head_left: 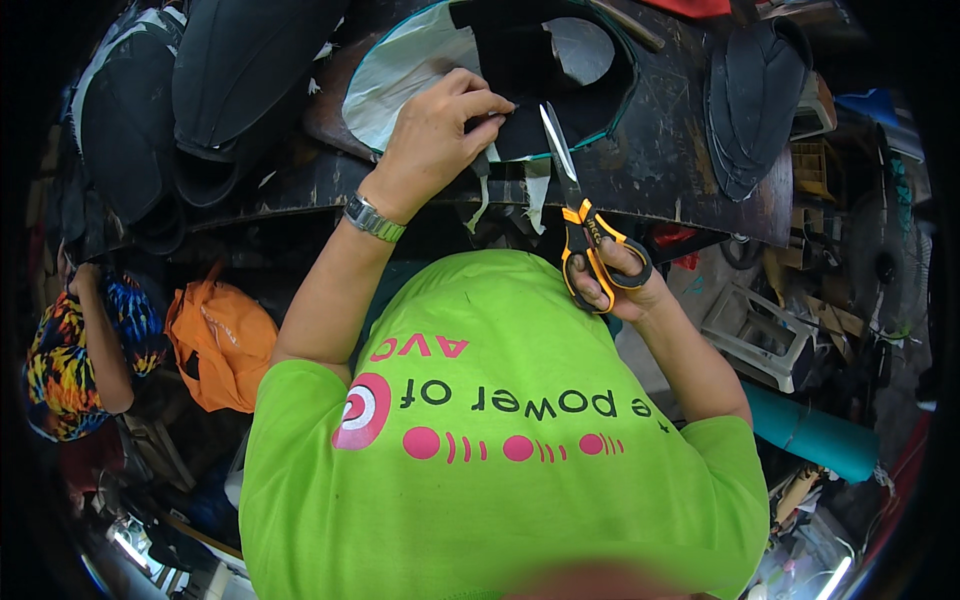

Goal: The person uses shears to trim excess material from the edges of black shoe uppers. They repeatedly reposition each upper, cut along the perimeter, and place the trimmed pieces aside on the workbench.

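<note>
My right hand [620,280] grips a pair of scissors [590,245] by its black-and-yellow handles, thumb and fingers through the loops. Its blades point away from me over the table's near edge, nearly closed. Close to their tips lies a rounded black fabric piece [515,75] with a teal edge and a pale lining [420,75]. Over this piece, my left hand [445,130] is closed in a pinch; what sits between its fingertips is too small to name. Ragged pale strips [537,190] hang off the table edge below.
Black shoe-like uppers [240,70] crowd the dark table's left side; stacked black pieces [755,110] lie at its right. Around me are an orange bag [220,340], a pale plastic stool [760,335] and a teal roll [810,432]. Another person's arm [105,350] shows far left.
</note>
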A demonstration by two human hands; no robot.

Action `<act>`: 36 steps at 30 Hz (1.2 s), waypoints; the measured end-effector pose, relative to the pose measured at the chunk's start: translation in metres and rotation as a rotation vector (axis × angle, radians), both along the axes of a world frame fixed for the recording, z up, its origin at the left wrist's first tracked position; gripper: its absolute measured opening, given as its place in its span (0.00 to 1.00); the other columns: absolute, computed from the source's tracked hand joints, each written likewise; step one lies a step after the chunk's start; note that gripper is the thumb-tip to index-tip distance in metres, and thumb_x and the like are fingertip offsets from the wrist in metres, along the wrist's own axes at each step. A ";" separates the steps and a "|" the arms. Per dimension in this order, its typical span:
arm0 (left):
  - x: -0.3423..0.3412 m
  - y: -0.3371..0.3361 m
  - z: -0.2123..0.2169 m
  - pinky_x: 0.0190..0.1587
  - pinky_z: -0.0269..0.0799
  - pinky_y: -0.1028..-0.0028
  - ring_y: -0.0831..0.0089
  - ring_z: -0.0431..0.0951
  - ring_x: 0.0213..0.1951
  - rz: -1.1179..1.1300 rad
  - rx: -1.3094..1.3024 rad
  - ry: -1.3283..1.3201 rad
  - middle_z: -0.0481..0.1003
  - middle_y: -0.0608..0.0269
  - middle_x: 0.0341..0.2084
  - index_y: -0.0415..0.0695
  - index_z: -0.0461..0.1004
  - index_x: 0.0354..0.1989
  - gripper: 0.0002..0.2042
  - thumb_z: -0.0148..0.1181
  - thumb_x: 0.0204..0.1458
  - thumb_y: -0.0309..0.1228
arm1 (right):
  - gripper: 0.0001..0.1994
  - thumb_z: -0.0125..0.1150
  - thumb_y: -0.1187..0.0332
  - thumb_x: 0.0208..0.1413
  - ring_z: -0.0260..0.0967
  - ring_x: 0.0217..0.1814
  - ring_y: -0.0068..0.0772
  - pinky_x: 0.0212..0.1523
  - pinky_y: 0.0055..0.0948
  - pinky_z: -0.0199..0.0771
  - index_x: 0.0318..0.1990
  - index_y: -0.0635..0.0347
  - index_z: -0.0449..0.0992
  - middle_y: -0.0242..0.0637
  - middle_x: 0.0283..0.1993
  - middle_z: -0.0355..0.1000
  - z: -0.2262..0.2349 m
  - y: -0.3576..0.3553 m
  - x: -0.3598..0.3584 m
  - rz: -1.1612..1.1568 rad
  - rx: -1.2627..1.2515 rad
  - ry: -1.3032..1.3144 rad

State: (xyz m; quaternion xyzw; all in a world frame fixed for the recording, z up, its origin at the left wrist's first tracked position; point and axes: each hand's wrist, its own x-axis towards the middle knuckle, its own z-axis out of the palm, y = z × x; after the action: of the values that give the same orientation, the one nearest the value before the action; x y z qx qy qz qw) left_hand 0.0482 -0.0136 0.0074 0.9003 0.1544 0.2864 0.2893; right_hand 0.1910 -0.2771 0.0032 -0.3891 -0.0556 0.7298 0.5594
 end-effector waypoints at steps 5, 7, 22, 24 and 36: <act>-0.011 -0.004 0.002 0.42 0.74 0.67 0.63 0.78 0.38 -0.141 -0.001 -0.011 0.76 0.62 0.35 0.45 0.82 0.36 0.07 0.67 0.47 0.24 | 0.23 0.63 0.47 0.60 0.65 0.14 0.21 0.19 0.17 0.65 0.37 0.64 0.73 0.38 0.21 0.71 -0.002 0.000 -0.003 -0.023 -0.024 -0.003; -0.017 -0.007 0.004 0.42 0.75 0.66 0.62 0.78 0.39 -0.196 0.013 -0.007 0.76 0.62 0.36 0.45 0.81 0.35 0.07 0.67 0.46 0.23 | 0.23 0.63 0.47 0.60 0.64 0.14 0.21 0.19 0.16 0.65 0.37 0.64 0.73 0.38 0.21 0.71 -0.001 0.001 -0.003 -0.030 -0.036 0.003; -0.008 -0.023 0.011 0.36 0.75 0.68 0.60 0.79 0.36 0.064 -0.108 0.075 0.73 0.56 0.40 0.43 0.80 0.43 0.11 0.64 0.51 0.24 | 0.22 0.66 0.50 0.58 0.66 0.15 0.19 0.18 0.16 0.66 0.36 0.63 0.73 0.35 0.22 0.70 0.008 0.014 -0.001 -0.001 -0.120 -0.009; -0.008 -0.020 0.012 0.36 0.74 0.69 0.61 0.78 0.35 0.035 -0.078 0.098 0.73 0.57 0.39 0.45 0.81 0.43 0.11 0.65 0.50 0.24 | 0.21 0.66 0.51 0.57 0.65 0.15 0.19 0.18 0.16 0.66 0.35 0.63 0.73 0.35 0.22 0.70 0.008 0.016 0.000 0.009 -0.135 -0.031; 0.010 0.055 0.057 0.42 0.75 0.69 0.62 0.77 0.40 0.256 0.431 0.045 0.76 0.54 0.42 0.49 0.73 0.59 0.29 0.72 0.46 0.36 | 0.20 0.68 0.57 0.55 0.66 0.15 0.18 0.16 0.14 0.66 0.42 0.65 0.70 0.32 0.22 0.68 0.030 0.029 0.011 0.057 -0.158 -0.179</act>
State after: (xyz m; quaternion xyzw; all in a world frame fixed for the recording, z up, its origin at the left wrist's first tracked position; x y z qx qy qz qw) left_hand 0.0578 0.0411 0.0641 0.9205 0.2089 0.3267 0.0482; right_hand 0.2017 -0.2478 0.0331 -0.4938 -0.0583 0.7098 0.4989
